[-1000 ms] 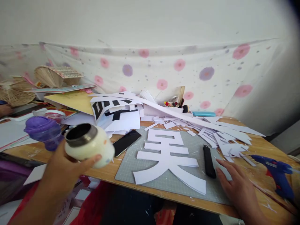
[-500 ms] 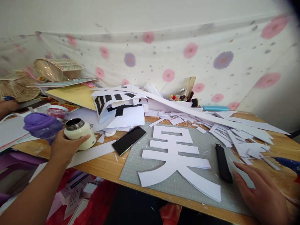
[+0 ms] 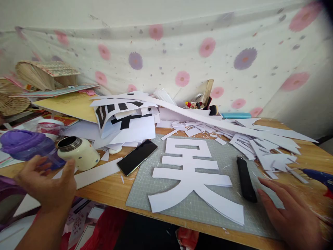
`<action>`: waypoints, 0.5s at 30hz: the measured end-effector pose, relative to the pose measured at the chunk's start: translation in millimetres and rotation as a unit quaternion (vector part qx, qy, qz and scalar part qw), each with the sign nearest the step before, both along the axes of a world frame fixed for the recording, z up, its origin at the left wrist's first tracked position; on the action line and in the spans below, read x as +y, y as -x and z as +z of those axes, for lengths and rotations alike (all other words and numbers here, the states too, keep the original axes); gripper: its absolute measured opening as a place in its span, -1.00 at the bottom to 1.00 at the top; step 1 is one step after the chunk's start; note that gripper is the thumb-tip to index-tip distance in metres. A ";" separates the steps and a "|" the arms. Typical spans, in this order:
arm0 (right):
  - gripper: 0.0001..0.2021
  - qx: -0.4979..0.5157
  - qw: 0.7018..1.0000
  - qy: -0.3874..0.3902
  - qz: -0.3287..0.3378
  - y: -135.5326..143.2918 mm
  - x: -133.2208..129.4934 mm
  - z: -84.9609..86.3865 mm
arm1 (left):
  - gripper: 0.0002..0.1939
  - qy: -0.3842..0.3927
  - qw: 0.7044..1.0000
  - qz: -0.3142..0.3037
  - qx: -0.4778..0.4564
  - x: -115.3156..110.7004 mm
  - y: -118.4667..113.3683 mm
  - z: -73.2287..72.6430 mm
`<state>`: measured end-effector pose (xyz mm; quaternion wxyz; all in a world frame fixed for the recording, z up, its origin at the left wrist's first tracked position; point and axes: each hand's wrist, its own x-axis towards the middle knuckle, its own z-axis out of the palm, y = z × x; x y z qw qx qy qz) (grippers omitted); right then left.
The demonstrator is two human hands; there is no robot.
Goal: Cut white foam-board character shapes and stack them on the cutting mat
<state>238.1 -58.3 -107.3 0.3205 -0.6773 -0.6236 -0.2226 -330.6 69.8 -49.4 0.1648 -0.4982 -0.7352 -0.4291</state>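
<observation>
My left hand [image 3: 48,184] is raised with its fingers apart and nothing in them, in front of an open cream thermos [image 3: 82,154] and a purple-lidded bottle [image 3: 28,144]. On the right, my right hand [image 3: 291,211] rests on the edge of the grey cutting mat [image 3: 140,187], fingers spread and empty. Just left of it lies a black utility knife [image 3: 246,180]. A white cut-out character [image 3: 192,173] lies flat at the middle of the mat. A black phone [image 3: 137,157] sits at the mat's left edge.
White scraps [image 3: 275,156] and long strips cover the back right. A blue glue gun [image 3: 317,177] lies at the right edge. Printed sheets [image 3: 137,128] are piled behind the phone. A small bowl [image 3: 194,105] of odds and ends stands at the back.
My left hand has let go of the cream thermos and opened, moving left and down from it. The view has shifted slightly. My right hand stays in about the same place.
</observation>
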 end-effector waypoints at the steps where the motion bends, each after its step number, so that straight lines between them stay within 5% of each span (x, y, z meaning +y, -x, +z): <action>1: -0.52 0.000 1.000 -0.002 0.001 0.1 0.1 0.6 | -0.30 -0.017 0.999 -0.007 0.028 -4.3 -13.8 1.8; 3: -0.53 -0.007 1.000 -0.001 0.007 0.2 0.2 1.8 | -0.48 0.067 0.984 -0.120 0.111 -5.0 -45.0 4.6; 6: -0.56 -0.006 1.000 0.005 0.017 0.0 0.0 3.2 | -0.53 0.255 0.913 -0.267 0.177 10.9 -90.4 6.6; 9: -0.58 0.012 1.000 0.003 0.024 -0.5 -1.1 2.3 | -0.43 0.350 0.874 -0.259 0.215 30.8 -121.8 7.3; 15: -0.66 0.023 0.999 -0.015 0.026 -2.8 -1.7 -1.8 | -0.53 0.387 0.867 -0.210 0.232 47.9 -140.7 7.2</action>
